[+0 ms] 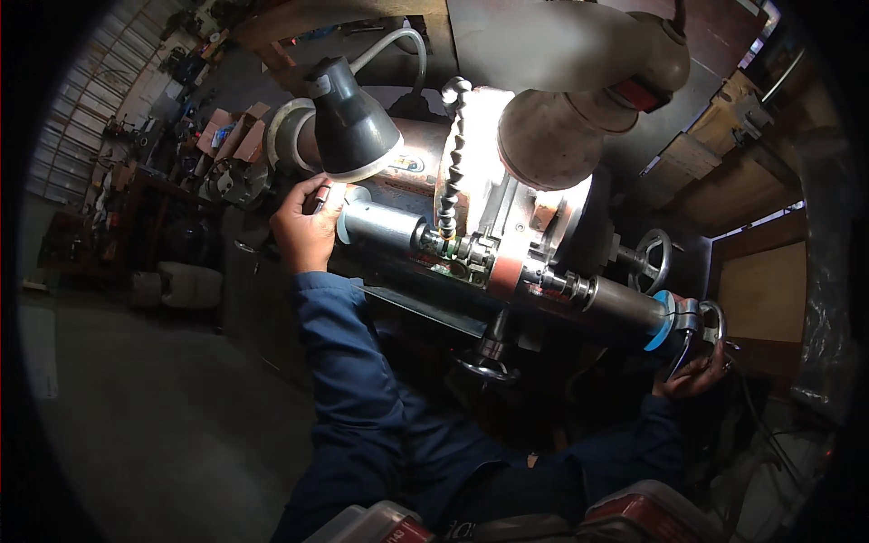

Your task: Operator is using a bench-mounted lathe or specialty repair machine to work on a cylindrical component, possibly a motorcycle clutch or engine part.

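Note:
A machine resembling a cylindrical grinder stretches across in front of me. At the left end of its silver cylinder (385, 224), my left hand (304, 231) is closed around a small red-and-silver part (333, 196), whose kind I cannot make out. A slim stepped metal shaft (471, 252) runs from this cylinder toward a darker cylinder (625, 305) on the right. Beyond that cylinder's blue ring (662, 321), my right hand (695, 373) curls round a metal lever (681, 353) in shadow. Its fingers are partly hidden.
A black lamp (348, 127) hangs over the left cylinder, and a larger beige lamp (552, 136) over the middle. A segmented hose (453, 163) drops to the shaft. One handwheel (487, 365) projects toward me; another handwheel (654, 261) stands behind. Cardboard boxes (240, 136) lie far left.

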`<action>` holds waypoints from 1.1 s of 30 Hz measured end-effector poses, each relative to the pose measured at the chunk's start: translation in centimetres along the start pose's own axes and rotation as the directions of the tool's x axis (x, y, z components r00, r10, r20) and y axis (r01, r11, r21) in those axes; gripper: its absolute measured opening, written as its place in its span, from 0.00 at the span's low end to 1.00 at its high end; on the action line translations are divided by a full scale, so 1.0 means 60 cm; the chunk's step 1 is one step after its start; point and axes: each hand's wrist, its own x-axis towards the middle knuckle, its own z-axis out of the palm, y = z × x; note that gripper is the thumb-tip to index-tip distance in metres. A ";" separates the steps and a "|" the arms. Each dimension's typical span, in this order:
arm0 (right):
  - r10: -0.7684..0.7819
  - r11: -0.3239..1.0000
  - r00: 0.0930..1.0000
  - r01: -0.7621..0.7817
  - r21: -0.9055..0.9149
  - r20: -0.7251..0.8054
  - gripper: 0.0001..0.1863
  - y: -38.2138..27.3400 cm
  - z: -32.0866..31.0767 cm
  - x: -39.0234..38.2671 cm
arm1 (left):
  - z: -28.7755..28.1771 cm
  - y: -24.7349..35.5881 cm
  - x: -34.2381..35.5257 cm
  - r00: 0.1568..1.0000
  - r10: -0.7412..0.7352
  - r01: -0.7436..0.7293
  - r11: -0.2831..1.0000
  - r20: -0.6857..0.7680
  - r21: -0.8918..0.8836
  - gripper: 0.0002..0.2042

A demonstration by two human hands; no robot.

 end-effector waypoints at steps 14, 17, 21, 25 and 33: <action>-0.016 1.000 0.999 0.015 -0.025 -0.038 0.20 0.002 0.009 -0.004 | 0.000 -0.004 0.000 0.999 -0.048 0.049 0.997 0.019 -0.056 0.12; -0.023 0.999 0.998 0.022 -0.031 -0.053 0.20 0.003 0.012 -0.005 | 0.000 -0.002 0.000 0.998 -0.058 0.058 0.998 0.018 -0.040 0.13; -0.034 0.999 0.997 0.032 -0.035 -0.066 0.20 0.004 0.013 -0.007 | 0.000 0.004 -0.001 1.000 0.006 -0.006 1.000 -0.001 -0.010 0.13; -0.044 0.998 0.996 0.041 -0.043 -0.077 0.20 0.004 0.013 -0.009 | -0.001 0.009 -0.002 1.000 0.000 0.000 1.000 -0.001 0.007 0.12; -0.091 0.994 0.990 0.083 -0.072 -0.104 0.20 0.013 0.014 -0.018 | 0.000 0.007 -0.002 1.000 -0.027 0.027 0.997 0.006 -0.076 0.12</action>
